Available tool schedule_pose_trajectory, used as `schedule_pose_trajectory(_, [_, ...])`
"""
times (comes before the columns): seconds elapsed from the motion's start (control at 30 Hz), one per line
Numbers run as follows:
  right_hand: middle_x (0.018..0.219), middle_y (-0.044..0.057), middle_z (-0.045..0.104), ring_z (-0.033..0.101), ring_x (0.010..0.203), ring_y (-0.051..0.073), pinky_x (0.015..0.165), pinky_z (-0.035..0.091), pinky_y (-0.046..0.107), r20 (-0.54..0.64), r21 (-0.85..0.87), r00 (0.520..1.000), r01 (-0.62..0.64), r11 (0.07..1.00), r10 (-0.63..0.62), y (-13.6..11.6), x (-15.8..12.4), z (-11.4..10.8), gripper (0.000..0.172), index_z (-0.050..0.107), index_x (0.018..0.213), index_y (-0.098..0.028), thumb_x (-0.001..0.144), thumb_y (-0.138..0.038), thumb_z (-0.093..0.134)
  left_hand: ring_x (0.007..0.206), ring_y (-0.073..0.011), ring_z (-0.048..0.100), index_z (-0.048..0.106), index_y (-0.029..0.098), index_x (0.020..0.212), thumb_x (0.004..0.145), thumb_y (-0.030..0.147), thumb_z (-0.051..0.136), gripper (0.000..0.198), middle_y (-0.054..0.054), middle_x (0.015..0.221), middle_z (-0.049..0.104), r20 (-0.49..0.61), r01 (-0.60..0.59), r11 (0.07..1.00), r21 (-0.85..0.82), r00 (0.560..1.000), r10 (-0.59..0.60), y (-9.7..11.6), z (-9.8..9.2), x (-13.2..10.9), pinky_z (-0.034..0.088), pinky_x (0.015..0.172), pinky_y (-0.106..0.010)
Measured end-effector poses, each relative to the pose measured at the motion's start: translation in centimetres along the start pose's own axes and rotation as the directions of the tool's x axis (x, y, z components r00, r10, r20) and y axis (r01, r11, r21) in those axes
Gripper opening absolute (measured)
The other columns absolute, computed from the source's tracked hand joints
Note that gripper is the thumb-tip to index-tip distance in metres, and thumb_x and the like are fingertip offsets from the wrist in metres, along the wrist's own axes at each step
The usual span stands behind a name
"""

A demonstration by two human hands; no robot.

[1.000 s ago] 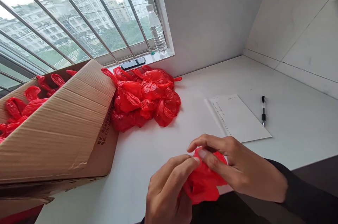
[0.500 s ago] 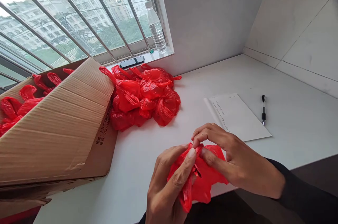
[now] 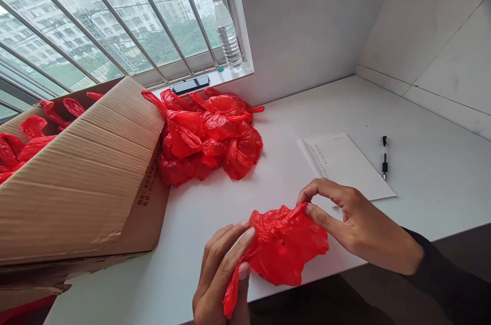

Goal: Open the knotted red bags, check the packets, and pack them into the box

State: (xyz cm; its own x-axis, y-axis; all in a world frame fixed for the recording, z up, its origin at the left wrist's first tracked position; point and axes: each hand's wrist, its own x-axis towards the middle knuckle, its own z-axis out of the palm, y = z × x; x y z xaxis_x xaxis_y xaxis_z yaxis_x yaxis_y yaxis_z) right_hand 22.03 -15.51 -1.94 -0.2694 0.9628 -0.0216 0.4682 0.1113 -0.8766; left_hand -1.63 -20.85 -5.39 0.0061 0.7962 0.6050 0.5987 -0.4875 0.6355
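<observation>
Two-handed, pinching one red bag (image 3: 291, 248) spread between left hand (image 3: 217, 274) and right hand (image 3: 360, 228), not visibly knotted; facing bunched red bags (image 3: 218, 131) already heaped beyond both.

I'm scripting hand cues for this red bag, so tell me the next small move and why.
Probably ease the right hand slightly outward while the left hand holds steady. They pinch the red bag at opposite sides, and the plastic between them looks crumpled, so a gentle pull would likely spread it.
</observation>
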Motion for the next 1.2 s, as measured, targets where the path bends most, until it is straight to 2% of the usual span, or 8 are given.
schedule_pose_trajectory(0.37, [0.099,0.000,0.071,0.063,0.079,0.016,0.054,0.040,0.028,-0.030,-0.041,0.999,-0.038,0.998,0.037,1.5,-0.1,-0.1,0.018,0.067,0.095,-0.025,0.099,-0.033,0.052,0.098,-0.0192,0.062,0.071,0.024,0.101,0.098,0.011,0.049,0.025,-0.003,0.101,0.069,0.063,0.016,1.000,0.013,0.998,-0.017,-0.7,-1.8,-0.3,0.044,0.100,-0.037])
schedule_pose_trajectory(0.57, [0.098,-0.001,0.070,0.063,0.082,0.017,0.057,0.040,0.029,-0.017,-0.009,0.996,-0.084,0.996,0.083,2.4,-0.4,-0.3,0.019,0.067,0.096,-0.026,0.100,-0.036,0.052,0.090,-0.0196,0.060,0.068,0.023,0.091,0.099,0.013,0.048,0.024,-0.003,0.092,0.065,-0.004,0.093,0.996,0.007,0.996,-0.093,-0.5,-1.3,-0.6,0.044,0.098,-0.039])
schedule_pose_trajectory(0.73, [0.098,0.000,0.071,0.057,0.069,0.015,0.053,0.037,0.029,-0.043,-0.018,0.993,-0.112,0.994,0.111,3.8,-0.4,-0.6,0.023,0.068,0.096,-0.025,0.100,-0.041,0.051,0.090,-0.0196,0.061,0.066,0.024,0.088,0.099,0.015,0.048,0.022,-0.003,0.091,0.066,-0.005,0.094,0.993,0.073,0.996,-0.094,-1.1,-2.2,-0.6,0.045,0.096,-0.037])
schedule_pose_trajectory(0.83, [0.097,0.001,0.071,0.062,0.080,0.018,0.060,0.042,0.030,-0.034,0.005,0.991,-0.128,0.992,0.129,4.6,-0.3,-0.8,0.025,0.068,0.095,-0.025,0.100,-0.042,0.051,0.087,-0.0192,0.062,0.063,0.024,0.085,0.099,0.022,0.051,0.018,-0.002,0.090,0.065,-0.102,0.123,0.974,0.193,0.989,-0.104,-1.3,-3.2,0.0,0.048,0.093,-0.035])
schedule_pose_trajectory(0.93, [0.095,0.000,0.069,0.062,0.085,0.019,0.069,0.046,0.032,-0.025,0.042,0.990,-0.139,0.989,0.140,4.9,-0.1,-0.8,0.026,0.067,0.094,-0.025,0.101,-0.045,0.051,0.085,-0.0193,0.062,0.066,0.023,0.084,0.100,0.033,0.052,0.023,-0.002,0.088,0.066,-0.226,0.250,0.938,0.238,0.954,-0.197,-1.0,-3.5,0.7,0.049,0.083,-0.031])
schedule_pose_trajectory(1.03, [0.097,0.000,0.068,0.063,0.091,0.020,0.076,0.047,0.032,-0.049,0.092,0.991,-0.121,0.988,0.126,4.7,0.2,-0.7,0.025,0.065,0.097,-0.025,0.101,-0.046,0.051,0.088,-0.0193,0.063,0.071,0.022,0.084,0.101,0.038,0.052,0.030,-0.003,0.092,0.069,-0.276,0.336,0.927,0.165,0.918,-0.284,-0.7,-3.1,1.3,0.046,0.078,-0.031])
schedule_pose_trajectory(1.13, [0.099,0.001,0.067,0.063,0.101,0.020,0.089,0.047,0.033,-0.074,0.184,0.993,-0.074,0.980,0.089,4.7,0.5,-0.4,0.024,0.061,0.099,-0.024,0.102,-0.046,0.051,0.094,-0.0211,0.065,0.072,0.021,0.080,0.102,0.035,0.051,0.033,-0.004,0.095,0.071,-0.231,0.221,0.975,-0.020,0.948,-0.220,-0.9,-2.1,1.4,0.048,0.087,-0.034])
schedule_pose_trajectory(1.2, [0.103,0.002,0.066,0.062,0.103,0.019,0.093,0.047,0.034,-0.083,0.262,0.994,-0.050,0.964,0.074,4.8,0.6,-0.1,0.022,0.058,0.100,-0.025,0.102,-0.046,0.051,0.100,-0.0223,0.066,0.072,0.022,0.087,0.099,0.033,0.057,0.022,-0.004,0.100,0.071,-0.166,0.176,0.972,-0.157,0.965,-0.202,-1.2,-1.2,1.3,0.053,0.088,-0.035])
